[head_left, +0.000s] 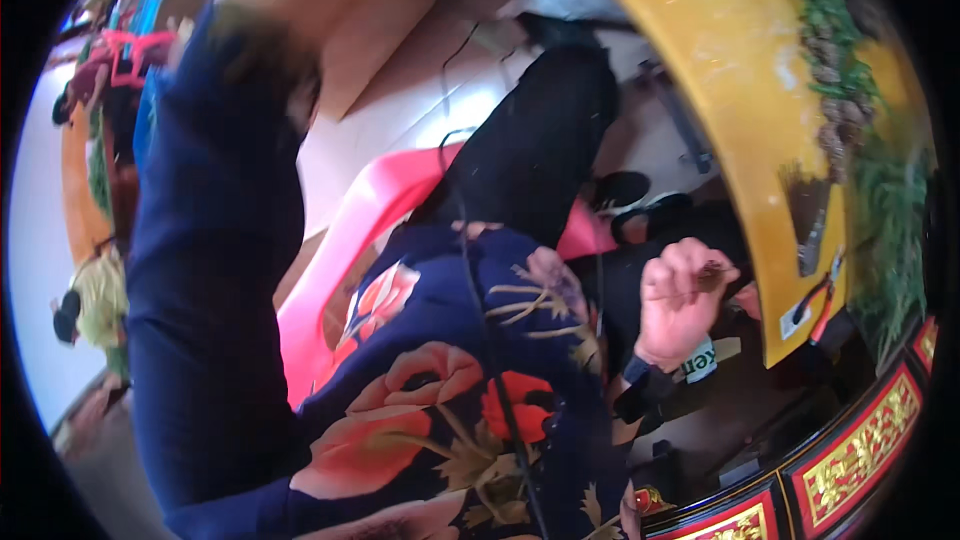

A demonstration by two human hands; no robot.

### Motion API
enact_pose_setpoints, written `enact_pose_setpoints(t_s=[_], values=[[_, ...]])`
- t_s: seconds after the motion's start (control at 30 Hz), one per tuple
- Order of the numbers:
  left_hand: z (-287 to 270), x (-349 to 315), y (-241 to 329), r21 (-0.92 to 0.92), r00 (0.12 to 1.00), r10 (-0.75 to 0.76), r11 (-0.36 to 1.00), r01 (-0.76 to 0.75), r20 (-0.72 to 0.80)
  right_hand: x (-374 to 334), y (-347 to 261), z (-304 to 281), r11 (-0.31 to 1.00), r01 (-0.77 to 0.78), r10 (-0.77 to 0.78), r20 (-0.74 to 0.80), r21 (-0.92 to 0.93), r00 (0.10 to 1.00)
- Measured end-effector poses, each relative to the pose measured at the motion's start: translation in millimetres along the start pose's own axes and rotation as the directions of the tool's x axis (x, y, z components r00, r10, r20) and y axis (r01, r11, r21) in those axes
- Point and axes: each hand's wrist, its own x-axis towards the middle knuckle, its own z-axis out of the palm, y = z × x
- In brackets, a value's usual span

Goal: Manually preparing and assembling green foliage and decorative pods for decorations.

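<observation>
My left arm in a navy sleeve rises along the left side, and its bare forearm runs out at the top edge; the left hand itself is out of the picture. Beside the yellow table (pixel 735 105), my right hand (pixel 680 305) is raised with its fingers curled in. A small brown thing (pixel 712 276) sits at its fingertips, too blurred to name. On the table lie a bundle of thin brown stems or wires (pixel 808 215), pliers with orange-red handles (pixel 826 302) and a green garland with brown cones (pixel 828 65).
I sit on a pink plastic chair (pixel 335 260). A dark cable (pixel 470 280) hangs down over my flowered shirt. A cardboard-brown surface (pixel 385 35) stands by my left leg. Red and gold carved panels (pixel 860 450) edge the lower right. A person in yellow (pixel 100 300) is at far left.
</observation>
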Motion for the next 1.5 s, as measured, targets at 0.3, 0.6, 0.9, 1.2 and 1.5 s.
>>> enact_pose_setpoints(t_s=[0.3, 0.6, 0.9, 1.2, 1.5], values=[[-67, 23, 199, -0.738, 0.316, -0.717, -0.398, 0.545, 0.621, -6, 12, -12, 0.980, 0.084, -0.105, -0.113, -0.178, 0.988], [-63, 18, 265, -0.558, 0.246, -0.509, -0.803, 0.209, 0.825, -6, 0, 14, 0.858, 0.146, -0.184, -0.030, -0.492, 0.983], [-80, 44, 290, -0.497, 0.337, -0.419, -0.847, 0.188, 0.843, -6, -2, 71, 0.250, 0.361, -0.492, 0.203, -0.898, 0.846], [-90, 55, 305, -0.620, 0.351, -0.537, -0.760, 0.194, 0.767, 5, 11, 85, -0.212, 0.208, -0.556, 0.293, -0.955, 0.778], [-88, 48, 310, -0.694, 0.377, -0.597, -0.686, 0.218, 0.708, 3, 17, 82, -0.238, 0.268, -0.598, 0.358, -0.934, 0.717]])
